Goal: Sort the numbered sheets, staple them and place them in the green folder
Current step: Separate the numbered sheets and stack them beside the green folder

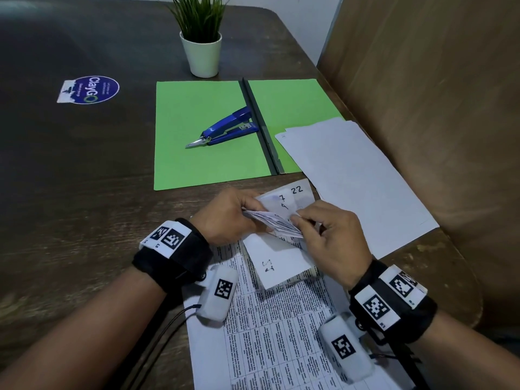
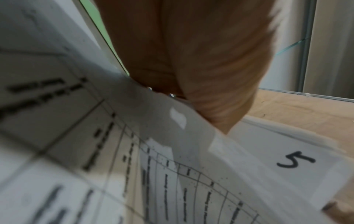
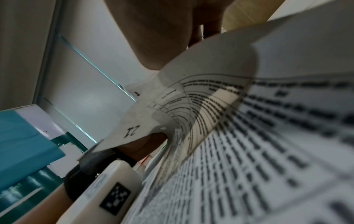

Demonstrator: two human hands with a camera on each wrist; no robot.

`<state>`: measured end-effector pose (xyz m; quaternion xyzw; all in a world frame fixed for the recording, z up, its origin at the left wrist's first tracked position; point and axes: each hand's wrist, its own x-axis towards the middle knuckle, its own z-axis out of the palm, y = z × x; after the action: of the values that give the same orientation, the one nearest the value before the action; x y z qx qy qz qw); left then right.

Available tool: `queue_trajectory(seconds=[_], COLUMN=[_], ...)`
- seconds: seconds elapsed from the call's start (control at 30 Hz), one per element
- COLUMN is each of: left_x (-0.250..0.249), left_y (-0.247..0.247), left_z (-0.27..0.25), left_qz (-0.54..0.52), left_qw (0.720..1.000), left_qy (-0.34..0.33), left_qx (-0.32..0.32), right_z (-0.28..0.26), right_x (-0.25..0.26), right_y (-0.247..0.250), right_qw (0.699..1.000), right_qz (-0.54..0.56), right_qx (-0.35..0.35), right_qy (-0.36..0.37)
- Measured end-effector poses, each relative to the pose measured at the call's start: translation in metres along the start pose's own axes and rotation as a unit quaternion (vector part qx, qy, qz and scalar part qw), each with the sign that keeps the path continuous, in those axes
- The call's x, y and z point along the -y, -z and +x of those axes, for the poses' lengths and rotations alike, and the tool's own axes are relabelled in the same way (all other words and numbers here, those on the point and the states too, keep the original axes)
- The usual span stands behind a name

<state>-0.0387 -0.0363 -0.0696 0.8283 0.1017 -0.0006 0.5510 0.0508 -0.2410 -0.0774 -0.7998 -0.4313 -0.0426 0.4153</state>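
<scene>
Dark wooden table (image 1: 84, 170). Just nearer me than the open green folder (image 1: 202, 130), my left hand (image 1: 225, 218) and right hand (image 1: 334, 240) pinch a fanned bundle of numbered sheets (image 1: 277, 220): thin, floppy, likely slippery; best held by the edges.

The place looks like an office desk or study corner. A dark wooden table (image 1: 84, 164) carries a green folder (image 1: 202, 153), a blue stapler (image 1: 225, 128), printed sheets (image 1: 281, 333) and a small potted plant (image 1: 201, 38), with a brown partition (image 1: 436, 108) beside it.
</scene>
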Motion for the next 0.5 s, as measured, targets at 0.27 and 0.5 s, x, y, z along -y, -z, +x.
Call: queue_trajectory(seconds=[0.27,0.5], left_x=[0.000,-0.001], left_y=[0.001,0.001], left_z=[0.002,0.003], left_qz=[0.005,0.003], left_qw=[1.000,1.000], left_qy=[0.009,0.023], left_qx=[0.007,0.004], right_z=[0.001,0.000], right_x=[0.009,0.008], right_y=[0.005,0.007], right_qw=[0.999,0.998], right_qz=[0.000,-0.052], right_qx=[-0.021,-0.037], right_qy=[-0.045,0.004])
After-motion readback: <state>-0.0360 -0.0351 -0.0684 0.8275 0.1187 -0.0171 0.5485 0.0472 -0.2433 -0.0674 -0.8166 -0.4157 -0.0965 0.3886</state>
